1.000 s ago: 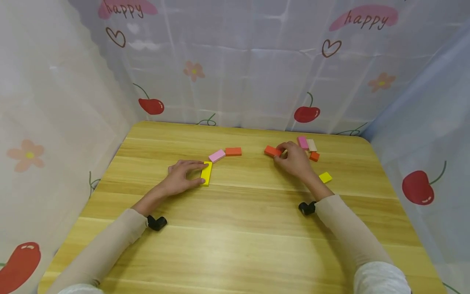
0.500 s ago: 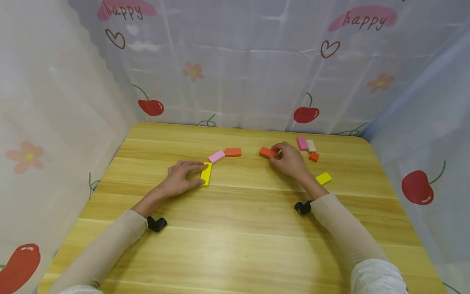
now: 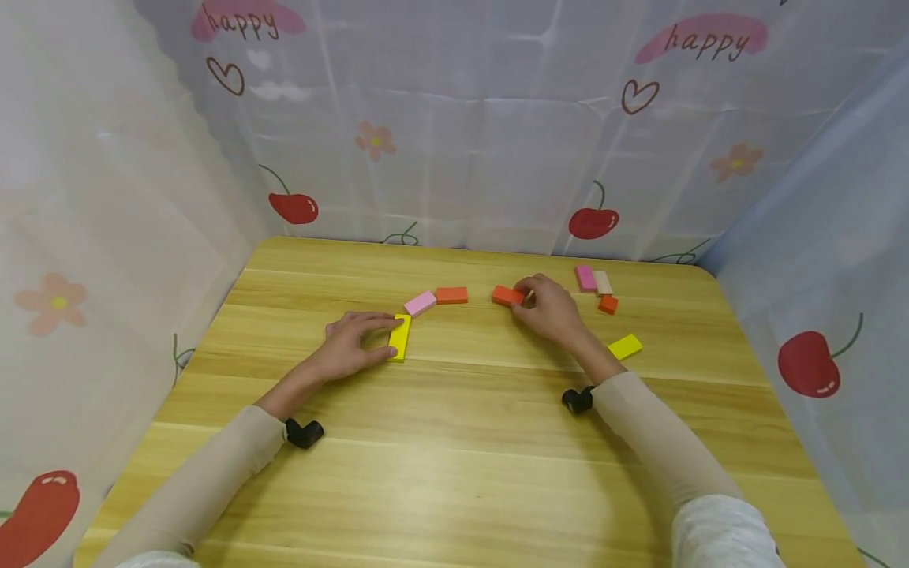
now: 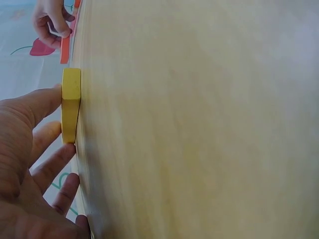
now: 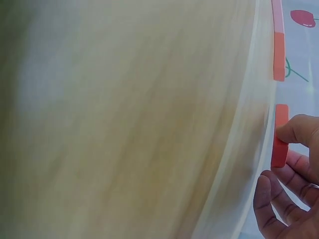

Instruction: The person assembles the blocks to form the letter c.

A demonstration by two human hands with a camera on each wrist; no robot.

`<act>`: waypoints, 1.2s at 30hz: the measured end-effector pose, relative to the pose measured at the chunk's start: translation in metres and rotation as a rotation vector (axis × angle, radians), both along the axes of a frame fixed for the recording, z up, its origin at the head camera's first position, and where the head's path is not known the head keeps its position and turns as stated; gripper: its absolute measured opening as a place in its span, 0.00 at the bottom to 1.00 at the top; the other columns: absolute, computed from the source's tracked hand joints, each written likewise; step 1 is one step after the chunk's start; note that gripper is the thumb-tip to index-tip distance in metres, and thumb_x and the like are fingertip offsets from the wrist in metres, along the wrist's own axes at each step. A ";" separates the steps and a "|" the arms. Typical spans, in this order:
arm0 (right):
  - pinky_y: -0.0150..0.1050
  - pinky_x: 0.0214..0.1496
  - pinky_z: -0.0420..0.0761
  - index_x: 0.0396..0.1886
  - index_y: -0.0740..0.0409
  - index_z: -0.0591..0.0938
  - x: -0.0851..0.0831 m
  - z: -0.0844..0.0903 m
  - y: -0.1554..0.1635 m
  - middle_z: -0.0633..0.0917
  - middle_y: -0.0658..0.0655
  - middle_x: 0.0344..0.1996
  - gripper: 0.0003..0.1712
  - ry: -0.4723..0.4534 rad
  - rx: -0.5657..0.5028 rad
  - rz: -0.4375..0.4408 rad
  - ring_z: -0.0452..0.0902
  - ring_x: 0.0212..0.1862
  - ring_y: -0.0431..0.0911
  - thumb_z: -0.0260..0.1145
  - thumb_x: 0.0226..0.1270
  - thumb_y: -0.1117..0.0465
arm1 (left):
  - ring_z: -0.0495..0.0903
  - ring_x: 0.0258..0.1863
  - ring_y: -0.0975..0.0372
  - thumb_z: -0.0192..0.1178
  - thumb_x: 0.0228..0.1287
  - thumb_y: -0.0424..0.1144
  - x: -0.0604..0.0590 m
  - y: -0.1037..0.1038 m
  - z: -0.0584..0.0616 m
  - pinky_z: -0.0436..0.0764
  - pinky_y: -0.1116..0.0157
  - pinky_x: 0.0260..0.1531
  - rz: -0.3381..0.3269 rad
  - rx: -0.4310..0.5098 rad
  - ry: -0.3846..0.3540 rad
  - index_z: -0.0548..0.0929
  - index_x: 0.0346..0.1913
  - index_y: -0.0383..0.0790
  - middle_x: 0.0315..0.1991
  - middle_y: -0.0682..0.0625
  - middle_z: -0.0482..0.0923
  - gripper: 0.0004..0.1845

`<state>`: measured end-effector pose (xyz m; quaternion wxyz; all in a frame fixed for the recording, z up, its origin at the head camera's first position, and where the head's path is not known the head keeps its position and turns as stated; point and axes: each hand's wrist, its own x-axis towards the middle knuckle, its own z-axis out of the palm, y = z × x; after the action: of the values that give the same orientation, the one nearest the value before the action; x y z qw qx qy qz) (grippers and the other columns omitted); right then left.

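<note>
While the left hand (image 3: 348, 345) pinches a yellow block (image 3: 401, 335) left of centre, the right hand (image 3: 548, 309) grips an orange block (image 3: 503, 295) right of centre. Looks like row-building; next probably needs a leftward nudge.

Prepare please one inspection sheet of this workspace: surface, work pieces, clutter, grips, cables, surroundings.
Surface: wood-grain table, light sheen
Work pieces: yellow block, pink block, orange block in a bent row; second orange block apart; further right, magenta block, pale block, small orange block, second yellow block
Clutter: nothing seen
Grips: left grip holds yellow block; right grip pinches second orange block
Cables: nothing seen
Surroundings: printed curtain behind and at both sides
</note>
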<state>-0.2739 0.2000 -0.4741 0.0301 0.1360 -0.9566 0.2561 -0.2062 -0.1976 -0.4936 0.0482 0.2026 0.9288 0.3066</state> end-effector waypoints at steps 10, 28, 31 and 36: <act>0.44 0.45 0.78 0.51 0.53 0.83 0.002 0.003 -0.009 0.82 0.53 0.44 0.19 -0.013 0.009 0.010 0.79 0.41 0.47 0.69 0.61 0.52 | 0.61 0.68 0.50 0.65 0.60 0.61 -0.002 0.001 0.000 0.52 0.46 0.53 -0.008 0.001 0.012 0.75 0.67 0.64 0.70 0.55 0.70 0.31; 0.45 0.45 0.78 0.51 0.53 0.82 0.000 0.001 -0.023 0.82 0.53 0.44 0.19 -0.036 0.013 0.058 0.79 0.42 0.48 0.69 0.63 0.52 | 0.61 0.68 0.51 0.65 0.60 0.60 0.000 0.000 -0.003 0.52 0.46 0.53 0.000 0.016 0.009 0.75 0.66 0.62 0.70 0.54 0.70 0.30; 0.45 0.45 0.78 0.50 0.53 0.83 -0.002 -0.001 -0.025 0.82 0.52 0.43 0.18 -0.036 0.014 0.062 0.79 0.42 0.47 0.69 0.63 0.52 | 0.61 0.68 0.52 0.65 0.60 0.61 -0.001 0.000 -0.003 0.52 0.46 0.54 0.000 0.013 0.010 0.75 0.66 0.63 0.70 0.55 0.70 0.31; 0.44 0.45 0.78 0.49 0.51 0.83 -0.004 -0.002 -0.027 0.82 0.51 0.43 0.17 -0.034 0.017 0.060 0.79 0.42 0.46 0.69 0.63 0.51 | 0.61 0.68 0.52 0.64 0.61 0.61 -0.002 -0.001 -0.004 0.52 0.46 0.54 -0.002 0.008 0.013 0.75 0.67 0.63 0.70 0.56 0.70 0.31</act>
<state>-0.2783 0.1735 -0.4765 0.0051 0.1604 -0.9546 0.2511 -0.2079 -0.1989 -0.4978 0.0417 0.2058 0.9276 0.3089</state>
